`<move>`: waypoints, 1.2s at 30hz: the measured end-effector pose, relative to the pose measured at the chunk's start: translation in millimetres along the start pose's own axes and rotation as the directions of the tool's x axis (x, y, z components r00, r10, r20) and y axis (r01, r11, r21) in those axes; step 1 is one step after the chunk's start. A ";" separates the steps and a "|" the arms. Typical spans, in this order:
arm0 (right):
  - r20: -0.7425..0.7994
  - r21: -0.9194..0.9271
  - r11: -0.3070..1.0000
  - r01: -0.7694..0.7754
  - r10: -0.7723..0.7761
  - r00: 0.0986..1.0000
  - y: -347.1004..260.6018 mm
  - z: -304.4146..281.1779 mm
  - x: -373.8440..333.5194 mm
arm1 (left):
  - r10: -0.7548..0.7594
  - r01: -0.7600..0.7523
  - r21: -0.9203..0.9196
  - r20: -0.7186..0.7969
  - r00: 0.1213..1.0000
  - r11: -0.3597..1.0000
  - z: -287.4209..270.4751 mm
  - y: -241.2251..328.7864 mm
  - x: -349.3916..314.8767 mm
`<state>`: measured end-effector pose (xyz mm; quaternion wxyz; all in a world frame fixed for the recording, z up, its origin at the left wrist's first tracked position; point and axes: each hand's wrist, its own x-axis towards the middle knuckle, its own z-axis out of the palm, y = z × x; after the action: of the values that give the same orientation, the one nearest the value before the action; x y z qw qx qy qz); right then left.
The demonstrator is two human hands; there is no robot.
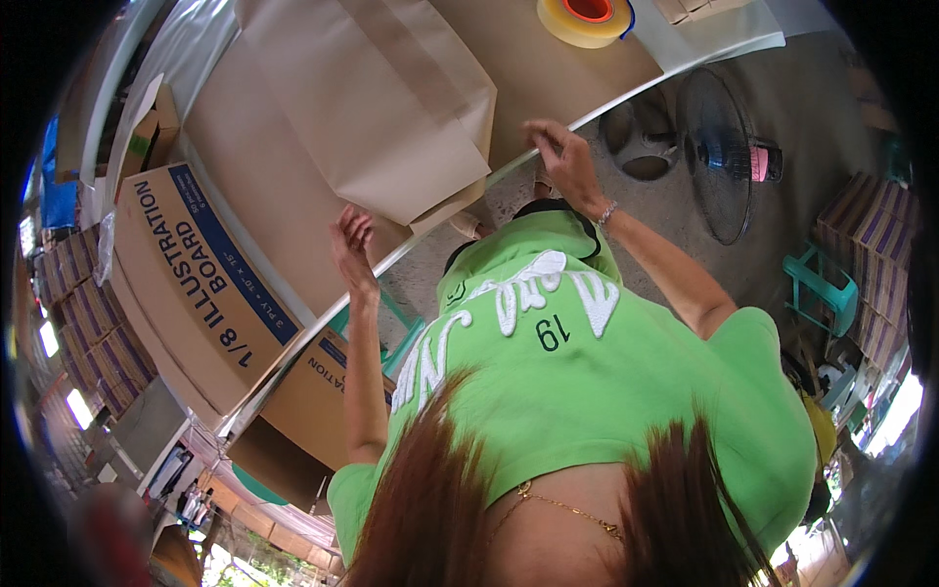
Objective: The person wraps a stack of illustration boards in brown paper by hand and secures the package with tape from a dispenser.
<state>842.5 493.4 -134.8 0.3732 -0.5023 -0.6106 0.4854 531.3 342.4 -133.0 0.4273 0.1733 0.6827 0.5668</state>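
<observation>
A stack of brown paper pieces (367,108), shaped like flat bags with cut corners, lies on the table in front of me. Close to its near left corner is my left hand (353,238), raised at the table edge with loosely bent fingers and nothing visible in it. My right hand (565,161) hovers by the table edge, right of the stack. Its fingers reach left, somewhat smeared by motion, and appear apart with nothing between them. Neither hand visibly grips the paper.
A tape roll (587,18) sits at the table's far right. A large cardboard box (186,284) stands left, with another box (303,396) below the table edge. On the floor to the right are a fan (719,157), a green stool (820,292) and bundled stacks (869,254).
</observation>
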 end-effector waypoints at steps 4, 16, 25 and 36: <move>-0.066 0.084 0.976 -0.202 0.208 0.976 -12.3 21.1 33.9 | -0.055 0.056 -0.184 0.005 0.998 0.981 11.0 12.0 21.3; -0.099 -0.124 0.968 -0.217 0.206 0.974 -17.8 57.9 71.3 | -0.100 0.087 -0.072 -0.207 0.973 0.994 35.3 22.3 33.0; -0.126 0.159 0.975 -0.153 0.174 0.977 -1.7 65.4 64.2 | -0.022 0.000 -0.138 -0.164 0.986 0.990 43.5 21.0 21.4; 0.112 0.409 0.861 -0.302 0.281 0.953 -10.4 62.1 25.4 | -0.145 0.134 -0.160 -0.061 0.988 0.978 52.7 10.1 -12.9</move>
<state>775.8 504.4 -141.1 0.3804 -0.4844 -0.4171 0.6684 577.3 369.1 -118.3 0.4531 0.0707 0.6621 0.5927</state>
